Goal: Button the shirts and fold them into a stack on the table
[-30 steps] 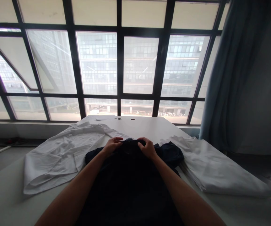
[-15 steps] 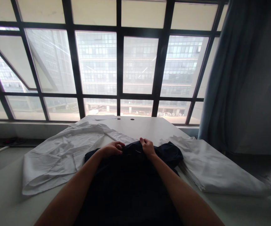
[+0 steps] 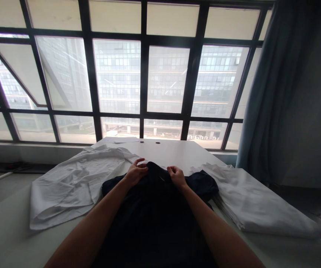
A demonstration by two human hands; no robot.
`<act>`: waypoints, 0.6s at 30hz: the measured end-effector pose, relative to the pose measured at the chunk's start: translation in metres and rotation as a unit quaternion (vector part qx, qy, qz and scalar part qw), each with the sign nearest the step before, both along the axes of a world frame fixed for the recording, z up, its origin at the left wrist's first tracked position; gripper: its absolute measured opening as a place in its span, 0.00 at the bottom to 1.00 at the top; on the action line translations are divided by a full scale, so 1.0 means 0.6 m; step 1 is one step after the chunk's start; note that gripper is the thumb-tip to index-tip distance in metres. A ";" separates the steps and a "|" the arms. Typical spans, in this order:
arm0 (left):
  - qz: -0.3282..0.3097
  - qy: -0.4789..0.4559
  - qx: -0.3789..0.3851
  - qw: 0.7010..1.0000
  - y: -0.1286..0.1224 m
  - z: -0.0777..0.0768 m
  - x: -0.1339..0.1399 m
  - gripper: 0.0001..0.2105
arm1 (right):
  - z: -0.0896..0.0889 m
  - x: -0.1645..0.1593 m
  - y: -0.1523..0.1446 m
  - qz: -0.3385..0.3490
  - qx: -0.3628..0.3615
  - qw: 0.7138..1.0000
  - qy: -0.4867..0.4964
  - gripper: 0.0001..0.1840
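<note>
A dark navy shirt (image 3: 157, 216) lies spread on the white table, its collar end away from me and its lower part running toward my body. My left hand (image 3: 136, 173) pinches the left side of the raised collar (image 3: 157, 172) between thumb and fingers. On the collar's right side, my right hand (image 3: 176, 176) grips the cloth with curled fingers. The collar stands up between both hands. One short sleeve (image 3: 203, 184) sticks out to the right. Details of the dark cloth nearest me are lost in shadow.
A white shirt (image 3: 73, 182) lies crumpled on the left of the table (image 3: 177, 149). Folded white cloth (image 3: 260, 204) is stacked on the right. Beyond the table stands a large framed window (image 3: 167, 78), with a blue-grey curtain (image 3: 272, 96) at its right.
My left hand has moved slightly right and up along the collar. The collar now stands higher between my hands. My right hand has shifted slightly right. The view has tilted a little.
</note>
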State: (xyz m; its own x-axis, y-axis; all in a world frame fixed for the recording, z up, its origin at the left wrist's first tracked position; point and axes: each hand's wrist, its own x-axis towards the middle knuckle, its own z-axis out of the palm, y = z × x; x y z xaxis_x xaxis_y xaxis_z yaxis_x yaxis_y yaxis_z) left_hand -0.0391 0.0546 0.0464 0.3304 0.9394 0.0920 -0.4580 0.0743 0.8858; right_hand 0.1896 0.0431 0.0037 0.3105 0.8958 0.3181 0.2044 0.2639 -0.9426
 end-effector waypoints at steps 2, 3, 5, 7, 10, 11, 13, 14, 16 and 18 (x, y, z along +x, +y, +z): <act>-0.013 -0.041 0.006 0.999 -0.004 0.002 0.007 0.29 | 0.000 -0.004 -0.002 0.004 0.019 0.998 -0.060 0.22; -0.016 -0.047 0.005 0.999 -0.006 0.002 0.009 0.29 | 0.000 -0.005 -0.003 0.009 0.021 0.997 -0.073 0.23; -0.008 -0.035 -0.006 0.999 -0.007 0.001 0.012 0.27 | 0.001 -0.006 -0.003 0.022 0.018 0.997 -0.070 0.24; 0.008 -0.022 -0.020 1.000 -0.006 -0.001 0.013 0.26 | 0.001 -0.005 -0.002 0.037 0.008 0.998 -0.041 0.24; 0.010 -0.028 -0.033 0.999 -0.005 -0.002 0.013 0.27 | 0.000 -0.001 0.002 0.047 -0.006 0.999 0.009 0.23; 0.006 -0.030 -0.035 0.999 -0.005 -0.001 0.013 0.27 | 0.000 0.000 0.004 0.046 -0.009 0.999 0.022 0.22; -0.004 -0.019 -0.037 0.999 -0.007 0.001 0.013 0.26 | 0.000 0.003 0.005 0.037 -0.010 0.998 0.043 0.21; -0.010 -0.008 -0.037 0.999 -0.008 0.001 0.012 0.25 | 0.001 0.004 0.006 0.029 -0.009 0.998 0.051 0.21; -0.023 0.013 -0.036 0.999 -0.010 0.000 0.010 0.22 | 0.004 0.007 0.005 0.013 -0.004 0.998 0.065 0.21; -0.027 0.041 -0.027 0.998 -0.009 -0.004 0.007 0.19 | 0.008 0.009 0.003 0.005 0.002 0.997 0.081 0.21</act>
State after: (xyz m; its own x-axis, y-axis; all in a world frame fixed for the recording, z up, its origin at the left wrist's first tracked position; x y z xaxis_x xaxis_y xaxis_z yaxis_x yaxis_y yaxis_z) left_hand -0.0347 0.0491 0.0442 0.3856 0.9226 0.0122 -0.3787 0.1462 0.9139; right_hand 0.1951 0.0451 0.0086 0.3488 0.8978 0.2687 0.0471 0.2695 -0.9618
